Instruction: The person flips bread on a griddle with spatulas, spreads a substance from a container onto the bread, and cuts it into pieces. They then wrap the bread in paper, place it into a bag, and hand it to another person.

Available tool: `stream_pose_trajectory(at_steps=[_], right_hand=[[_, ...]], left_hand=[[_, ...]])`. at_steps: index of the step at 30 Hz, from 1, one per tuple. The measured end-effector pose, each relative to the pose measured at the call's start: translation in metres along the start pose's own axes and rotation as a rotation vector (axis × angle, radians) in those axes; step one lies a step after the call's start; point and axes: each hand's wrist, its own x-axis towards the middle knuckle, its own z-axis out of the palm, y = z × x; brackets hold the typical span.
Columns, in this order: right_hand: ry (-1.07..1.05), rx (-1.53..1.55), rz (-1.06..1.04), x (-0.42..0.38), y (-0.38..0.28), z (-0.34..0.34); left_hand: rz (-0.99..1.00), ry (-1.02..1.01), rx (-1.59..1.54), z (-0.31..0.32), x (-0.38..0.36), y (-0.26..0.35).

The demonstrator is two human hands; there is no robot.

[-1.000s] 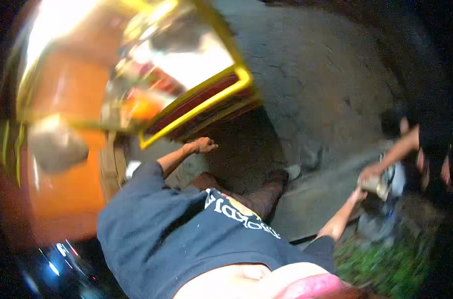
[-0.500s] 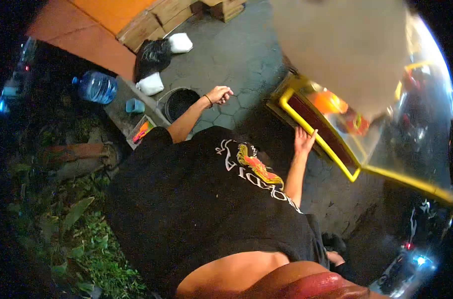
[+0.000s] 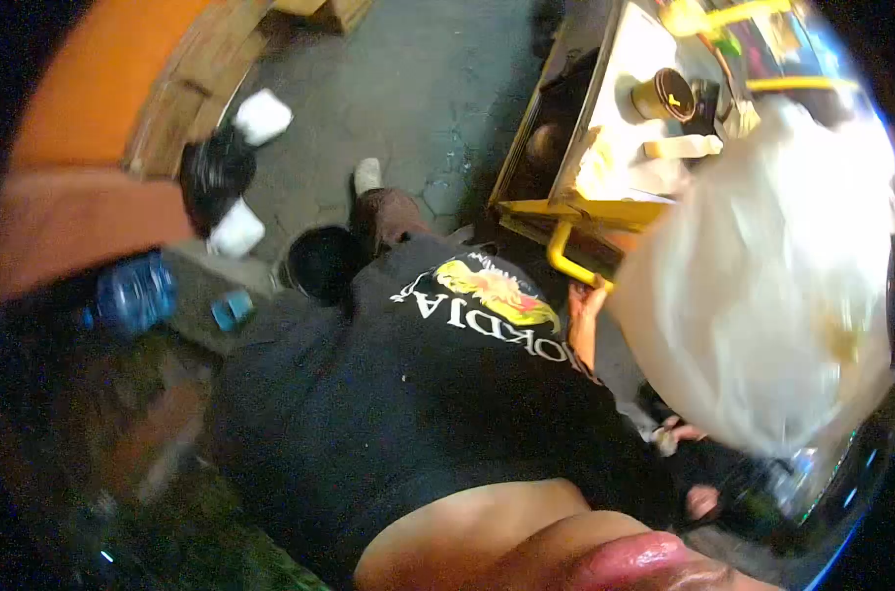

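I look down my own black T-shirt (image 3: 447,394) with a yellow and white print. My left hand is out of sight. Of my right arm only a stretch of forearm (image 3: 580,330) shows, just below the yellow rail of a food cart (image 3: 563,258). Its hand is hidden behind a large white plastic bag (image 3: 762,295) that hangs close to the camera. My leg and a light shoe (image 3: 368,175) reach forward over the paving.
A black bucket (image 3: 319,261) stands by my leg. Left of it are a blue cup (image 3: 232,308), a blue water bottle (image 3: 132,294), a black sack (image 3: 211,167) and two white bundles. The cart top carries a round tin (image 3: 664,94). Orange surface and wooden planks at far left.
My view has swung; the cart now sits upper right and the white bag fills the right side. My left hand, raised before, has left view, and my right hand has slipped behind the bag.
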Motion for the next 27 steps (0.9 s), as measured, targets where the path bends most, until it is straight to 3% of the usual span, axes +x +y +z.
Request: stream_pose_trajectory(at_steps=[1,4,5,7,8,9,10,11,12,13,14,16,19,21,22,23,24,25,26,27], right_hand=[[0.014,0.012,-0.062,0.034,0.003,-0.034],[0.285,0.017,-0.361,-0.059,0.056,0.094],[0.355,0.064,-0.388,-0.070,0.050,0.074],[0.535,0.152,-0.493,-0.078,0.089,0.125],[0.368,0.231,-0.394,-0.081,0.113,0.131],[0.206,0.301,-0.294,-0.090,0.142,0.125],[-0.234,0.438,-0.120,-0.061,0.194,0.087],[-0.640,0.456,0.106,-0.035,0.241,0.054],[-0.206,0.179,0.048,-0.052,0.256,0.104],[0.219,-0.115,0.110,-0.066,0.269,0.163],[0.274,-0.263,0.188,-0.066,0.277,0.196],[0.128,-0.432,0.180,-0.039,0.275,0.252],[-0.109,-0.605,-0.015,-0.002,0.218,0.352],[-0.181,-0.614,-0.258,-0.004,0.128,0.451],[-0.523,-1.530,-0.164,0.106,0.128,0.369],[-0.329,-1.341,-0.225,0.040,0.036,0.469],[-0.184,-1.674,-0.126,0.016,-0.029,0.520],[-0.196,-1.116,-0.160,0.006,-0.072,0.537],[-0.093,-0.876,-0.270,-0.001,-0.125,0.564],[0.162,-0.914,-0.561,0.008,-0.160,0.560]], left_hand=[[-0.001,0.004,0.168,-0.030,0.026,0.025],[0.046,0.042,0.602,-0.122,0.124,0.118],[0.063,0.095,0.737,-0.148,0.132,0.157],[0.087,0.167,1.002,-0.211,0.186,0.266],[0.111,0.237,1.040,-0.238,0.206,0.335],[0.168,0.275,0.867,-0.258,0.203,0.406],[0.226,0.310,0.689,-0.273,0.199,0.496],[0.457,0.319,0.696,-0.270,0.225,0.565],[0.714,0.363,0.648,-0.262,0.245,0.599],[0.821,0.192,0.378,-0.238,0.237,0.678],[0.901,0.023,0.088,-0.199,0.203,0.736],[1.045,-0.248,0.145,-0.124,0.177,0.841],[1.115,-0.679,0.156,-0.014,0.115,0.912],[1.014,-0.918,0.216,0.042,0.099,0.947],[1.010,-0.940,0.264,0.068,0.095,0.969],[0.992,-0.958,0.313,0.086,0.097,0.978],[0.988,-0.999,0.353,0.099,0.088,0.990],[0.977,-1.042,0.386,0.110,0.073,1.006],[0.924,-1.091,0.396,0.126,0.062,1.027],[0.918,-1.141,0.412,0.146,0.070,1.047]])
